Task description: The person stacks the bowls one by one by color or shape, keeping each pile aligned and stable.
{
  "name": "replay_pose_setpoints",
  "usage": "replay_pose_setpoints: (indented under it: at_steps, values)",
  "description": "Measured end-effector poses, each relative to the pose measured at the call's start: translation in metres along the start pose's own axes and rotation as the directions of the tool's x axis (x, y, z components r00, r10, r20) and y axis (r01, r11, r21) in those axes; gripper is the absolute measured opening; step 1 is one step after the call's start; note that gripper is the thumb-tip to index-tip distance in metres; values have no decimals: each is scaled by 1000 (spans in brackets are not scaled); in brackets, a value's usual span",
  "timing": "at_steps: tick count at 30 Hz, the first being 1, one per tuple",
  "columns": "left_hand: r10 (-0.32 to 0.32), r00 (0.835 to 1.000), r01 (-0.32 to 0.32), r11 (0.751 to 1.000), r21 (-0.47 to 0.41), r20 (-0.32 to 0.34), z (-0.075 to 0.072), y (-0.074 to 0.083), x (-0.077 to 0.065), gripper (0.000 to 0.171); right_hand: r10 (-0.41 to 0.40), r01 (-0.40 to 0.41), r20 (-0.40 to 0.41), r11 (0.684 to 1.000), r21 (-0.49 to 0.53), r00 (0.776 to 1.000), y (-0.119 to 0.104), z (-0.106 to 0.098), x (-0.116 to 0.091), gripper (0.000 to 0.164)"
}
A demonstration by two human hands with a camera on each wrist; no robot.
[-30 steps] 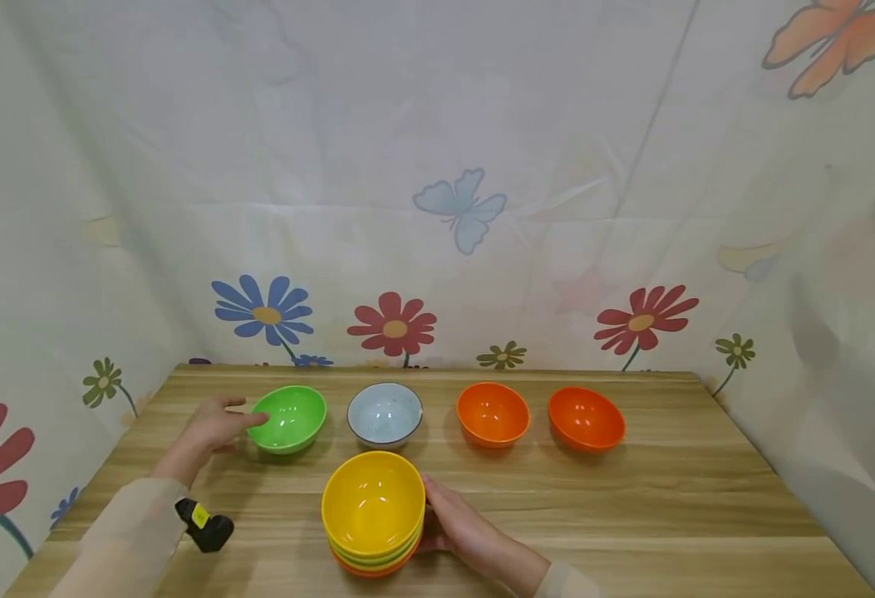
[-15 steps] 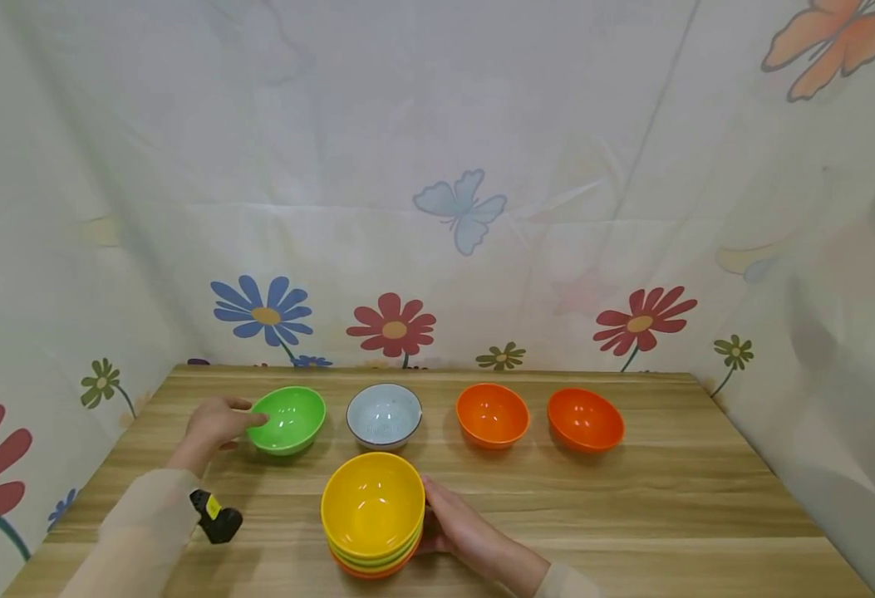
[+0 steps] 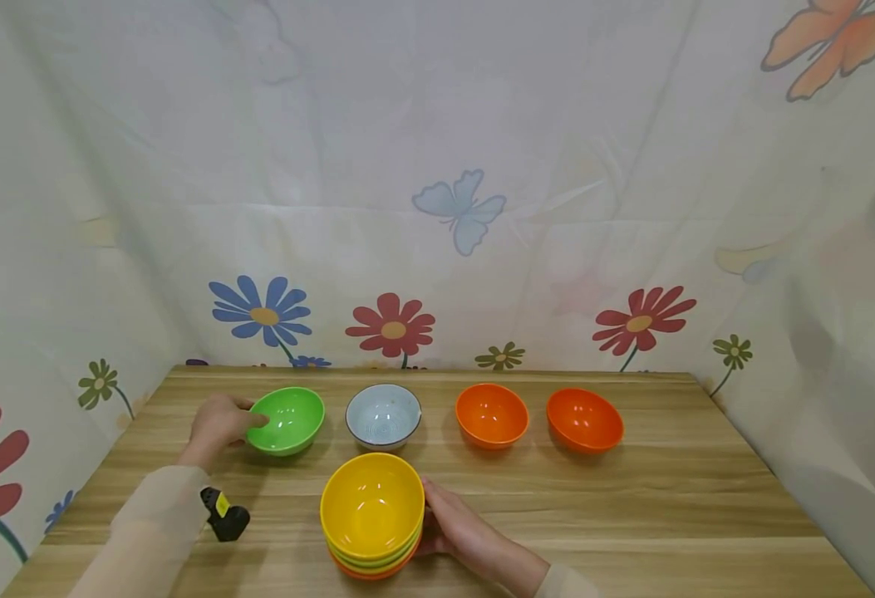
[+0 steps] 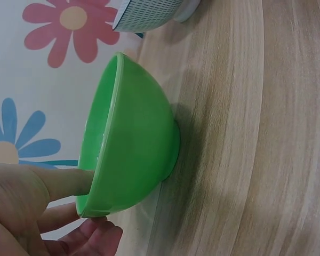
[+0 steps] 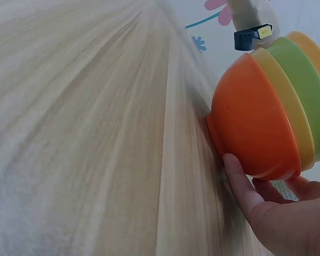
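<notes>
At the back left of the table, a green bowl (image 3: 298,423) sits with its foot on the wood. My left hand (image 3: 216,425) pinches its near-left rim, thumb over the edge inside and fingers beneath, as the left wrist view shows (image 4: 21,213). In front of the row stands a stack of nested bowls (image 3: 373,507), yellow on top, then green and yellow, with an orange bowl (image 5: 250,117) at the bottom. My right hand (image 3: 467,527) cups the right side of this stack, its thumb low against the orange bowl in the right wrist view.
Right of the green bowl stands a pale blue bowl (image 3: 383,415) with a dark rim. Farther right are an orange bowl (image 3: 493,415) and a redder orange bowl (image 3: 585,420). The wooden table (image 3: 669,515) meets a flower-printed curtain (image 3: 542,274) behind.
My left wrist and forearm have shifted slightly right and forward, while the fingers keep to the green bowl's rim. The bowls and my right hand stay where they were.
</notes>
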State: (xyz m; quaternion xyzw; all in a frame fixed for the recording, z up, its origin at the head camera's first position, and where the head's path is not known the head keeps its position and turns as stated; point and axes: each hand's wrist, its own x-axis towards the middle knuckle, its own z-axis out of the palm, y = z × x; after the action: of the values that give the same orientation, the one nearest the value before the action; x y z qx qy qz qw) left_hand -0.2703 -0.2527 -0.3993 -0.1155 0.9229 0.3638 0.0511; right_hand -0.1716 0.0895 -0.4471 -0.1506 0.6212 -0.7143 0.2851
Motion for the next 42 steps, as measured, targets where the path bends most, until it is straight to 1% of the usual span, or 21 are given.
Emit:
replay_pose_setpoints:
  at_steps: [5,16,24,29,30,34,36,37,42]
  values:
    - [7,1000,-7,1000,19,-6,1,2,-1,47,0,0,-5,1000,7,1000,0,0,0,62]
    - [12,1000,-12,1000,28,-11,1,4,-2,42,-15,15,7,1000,0,1000,1,0,0,61]
    - [-10,1000,10,998,62,-5,-2,5,0,40,4,-4,-2,1000,3,1000,-1,0,0,62]
    - [-9,1000,10,996,89,-12,-4,7,0,37,9,-9,-4,1000,3,1000,-1,0,0,63]
    - [-6,1000,7,996,89,-17,-2,1,6,36,12,-12,-6,1000,2,1000,-1,0,0,63]
    - [3,1000,0,994,109,-28,-1,3,6,35,13,-13,-6,1000,2,1000,-1,0,1,63]
    - [-2,999,6,993,116,-38,-1,5,6,34,10,-10,-1,1000,3,1000,0,0,1,63]
    - [-5,999,10,992,125,-40,-3,11,0,34,7,-7,2,1000,3,1000,0,0,1,63]
    - [-15,998,24,989,146,-57,-2,14,-2,33,14,-14,-1,1000,0,1000,-1,-1,1,64]
